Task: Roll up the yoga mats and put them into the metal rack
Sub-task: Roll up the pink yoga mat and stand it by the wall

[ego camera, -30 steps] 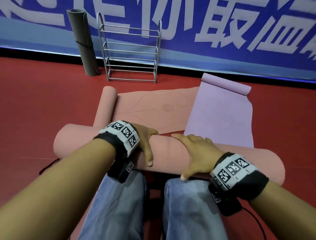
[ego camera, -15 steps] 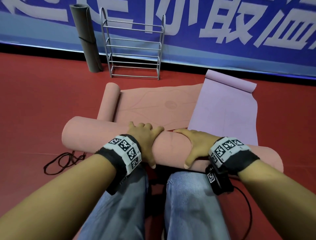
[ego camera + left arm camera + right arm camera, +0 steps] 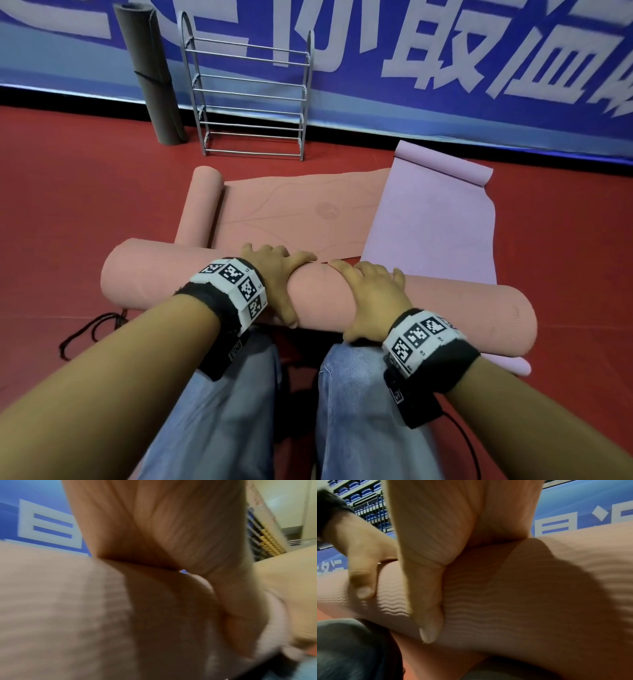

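Observation:
A thick rolled pink mat [image 3: 445,308] lies crosswise on the red floor in front of my knees. My left hand [image 3: 274,274] and right hand [image 3: 370,298] grip its middle side by side, fingers curved over the top and thumbs on the near side. In the right wrist view my thumb [image 3: 428,615] presses into the ribbed pink mat [image 3: 539,601]. The left wrist view is blurred, with my palm on the pink mat [image 3: 51,601]. The empty metal rack [image 3: 250,99] stands against the far wall.
A second pink mat [image 3: 301,212] lies partly unrolled beyond the roll, its rolled end at the left. A purple mat [image 3: 431,219] lies flat to the right. A rolled grey mat [image 3: 150,72] leans beside the rack. A black cord [image 3: 92,329] lies at the left.
Both hands have slid from the near side up over the top of the pink roll and come closer together. The roll has turned slightly away from me.

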The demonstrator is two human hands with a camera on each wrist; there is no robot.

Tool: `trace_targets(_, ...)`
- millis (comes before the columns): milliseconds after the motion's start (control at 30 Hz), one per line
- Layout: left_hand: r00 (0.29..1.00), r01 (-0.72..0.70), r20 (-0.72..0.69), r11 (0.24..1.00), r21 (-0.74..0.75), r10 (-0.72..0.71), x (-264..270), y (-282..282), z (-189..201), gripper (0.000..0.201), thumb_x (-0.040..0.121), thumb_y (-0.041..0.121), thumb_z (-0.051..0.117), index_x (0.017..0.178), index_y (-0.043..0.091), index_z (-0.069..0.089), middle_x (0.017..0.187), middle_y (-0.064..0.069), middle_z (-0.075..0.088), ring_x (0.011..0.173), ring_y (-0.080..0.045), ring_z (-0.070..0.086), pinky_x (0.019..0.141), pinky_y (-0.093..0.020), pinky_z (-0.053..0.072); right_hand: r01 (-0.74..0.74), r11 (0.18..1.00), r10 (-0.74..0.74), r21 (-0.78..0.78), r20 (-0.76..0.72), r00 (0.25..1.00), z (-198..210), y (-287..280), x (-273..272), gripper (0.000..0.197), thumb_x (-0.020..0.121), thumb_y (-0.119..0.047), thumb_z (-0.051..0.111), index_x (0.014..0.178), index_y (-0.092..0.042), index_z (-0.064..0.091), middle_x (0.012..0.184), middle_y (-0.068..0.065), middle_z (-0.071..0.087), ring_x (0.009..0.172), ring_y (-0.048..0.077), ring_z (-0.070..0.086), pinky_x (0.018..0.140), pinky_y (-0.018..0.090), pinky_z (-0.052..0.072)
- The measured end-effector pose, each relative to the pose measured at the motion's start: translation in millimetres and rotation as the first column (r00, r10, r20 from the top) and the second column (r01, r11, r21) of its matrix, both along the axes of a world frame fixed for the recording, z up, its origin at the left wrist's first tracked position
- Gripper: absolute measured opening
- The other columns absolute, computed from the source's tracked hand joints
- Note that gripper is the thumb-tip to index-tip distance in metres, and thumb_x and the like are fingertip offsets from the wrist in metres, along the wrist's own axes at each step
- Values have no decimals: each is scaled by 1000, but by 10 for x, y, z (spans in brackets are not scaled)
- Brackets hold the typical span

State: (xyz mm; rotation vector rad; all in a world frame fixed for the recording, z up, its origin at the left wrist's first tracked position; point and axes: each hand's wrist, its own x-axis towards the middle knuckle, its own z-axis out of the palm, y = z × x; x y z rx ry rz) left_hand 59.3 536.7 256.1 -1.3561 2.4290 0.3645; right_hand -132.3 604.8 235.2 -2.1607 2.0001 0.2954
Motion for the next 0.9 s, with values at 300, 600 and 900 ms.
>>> trace_targets(300, 995, -11, 95, 992, -122, 23, -112, 162, -103, 134, 49, 56, 87, 150, 41, 0, 148, -13, 32, 138, -32, 29, 110, -66, 14, 7, 996, -10, 84, 34, 999, 81, -163, -35, 125, 49, -48, 86, 148, -43, 11, 130, 4, 49, 120, 26, 46, 102, 50, 33)
trace_targets(600, 1000, 16, -24, 995, -94, -18, -76, 149, 98, 75, 60, 48, 77, 124, 38, 39, 86, 7, 54, 90, -22, 62, 75, -31, 44, -25, 993, 18, 117, 63, 998, 291, -209, -39, 96, 54, -43, 83, 137, -46, 34, 94, -6, 58, 90, 23, 59, 78, 31, 50)
trace_targets(900, 994, 67, -100, 974, 214, -46, -17, 1, 455, 71, 48, 42, 92, 105, 43, 50, 77, 19, 61, 75, -2, 59, 75, -23, 44, -96, 946, 39, 310, 185, 982, 722, -179, -98, 84, 53, -33, 92, 127, -37, 52, 103, -5, 66, 98, 17, 61, 88, 30, 53)
